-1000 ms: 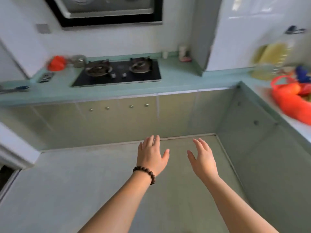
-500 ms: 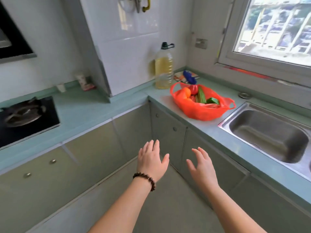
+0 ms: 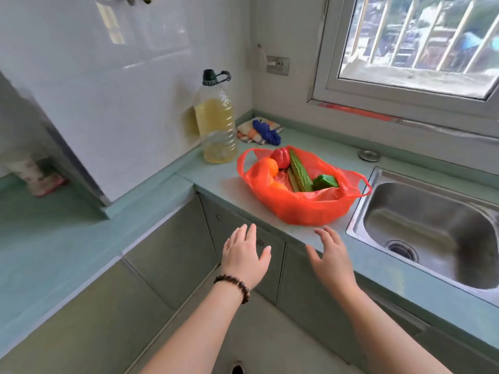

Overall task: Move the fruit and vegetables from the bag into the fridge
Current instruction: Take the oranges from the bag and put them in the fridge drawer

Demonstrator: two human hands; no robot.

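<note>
An orange plastic bag (image 3: 310, 209) lies open on the pale green counter (image 3: 213, 179), left of the sink. Inside it I see an orange (image 3: 267, 167), a red pepper (image 3: 280, 156), a bitter gourd (image 3: 299, 171) and a green pepper (image 3: 325, 181). My left hand (image 3: 244, 256), with a bead bracelet on its wrist, hovers with fingers spread in front of the cabinet doors, below the bag. My right hand (image 3: 330, 256) is also spread and empty, its fingertips just short of the bag's near side. No fridge is in view.
A large bottle of yellow oil (image 3: 216, 122) stands behind the bag by the tiled wall. A cloth and blue bundle (image 3: 263, 130) lie in the corner. A steel sink (image 3: 432, 228) is to the right, under a window (image 3: 415, 41). Cabinet doors (image 3: 167, 247) run below the counter.
The view has swung right from the stove to the bag and sink, and closer to the counter. Both hands stay spread and empty, now reaching near the bag.
</note>
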